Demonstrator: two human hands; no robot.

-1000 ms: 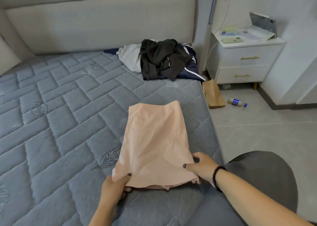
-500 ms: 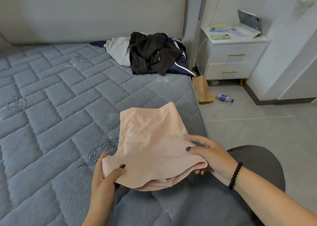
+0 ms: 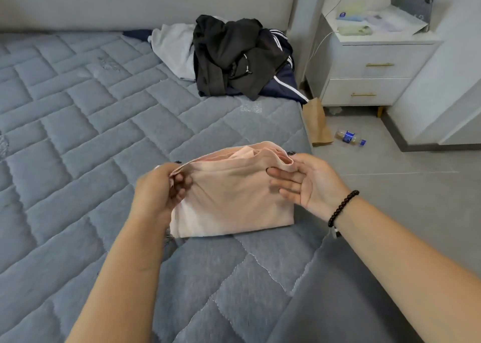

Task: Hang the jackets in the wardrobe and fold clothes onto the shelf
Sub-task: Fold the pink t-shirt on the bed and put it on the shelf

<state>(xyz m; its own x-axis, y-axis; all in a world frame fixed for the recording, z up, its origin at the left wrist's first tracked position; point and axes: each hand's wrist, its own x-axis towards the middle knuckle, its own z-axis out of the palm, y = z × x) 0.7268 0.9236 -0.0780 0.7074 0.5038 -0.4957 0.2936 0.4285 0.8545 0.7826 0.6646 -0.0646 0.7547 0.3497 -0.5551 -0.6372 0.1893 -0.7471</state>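
Folded pink garment [image 3: 231,194] near quilted mattress [image 3: 78,124] right edge; left hand [image 3: 156,194] pinches its left corner, right hand [image 3: 309,184] pinches right corner, fingers flat; clothes pile [image 3: 234,59] by headboard; floor [image 3: 390,199] beside

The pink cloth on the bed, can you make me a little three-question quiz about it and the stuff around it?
1. True or false: both hands, the left hand and the right hand, are on the pink cloth.
2. Where is the bottle? A) on the bed B) on the floor C) on the nightstand
3. Fill in: the pile of dark clothes lies on the bed near the ____.

Key: 1 true. 2 B, on the floor beside the brown paper bag. 3 headboard.
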